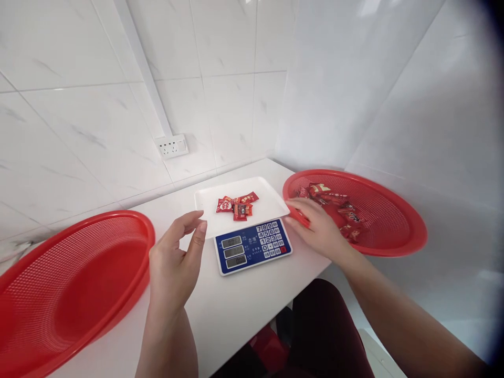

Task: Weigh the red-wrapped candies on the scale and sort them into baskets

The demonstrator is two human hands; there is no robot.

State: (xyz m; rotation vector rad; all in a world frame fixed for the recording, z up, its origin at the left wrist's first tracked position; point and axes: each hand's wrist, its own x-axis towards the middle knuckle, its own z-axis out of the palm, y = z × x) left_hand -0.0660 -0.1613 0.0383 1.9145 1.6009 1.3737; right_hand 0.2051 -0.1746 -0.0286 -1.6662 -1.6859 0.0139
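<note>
A shallow white tray (212, 220) lies over the electronic scale (255, 247), whose blue panel with keys and displays shows at the front. On the tray rests a small pile of red-wrapped snack packets (236, 205). My left hand (177, 252) is at the tray's left front corner, its thumb and fingers apart with a gap between them. At the right front corner, my right hand (315, 226) has its fingers and thumb on either side of the tray's edge. The tray hides the scale's platform.
A red perforated basket (409, 231) at the right holds several red packets. Another red basket (129, 231) stands at the left, with no packets visible in it. The white table (212, 294) meets a tiled wall with a power socket (172, 146).
</note>
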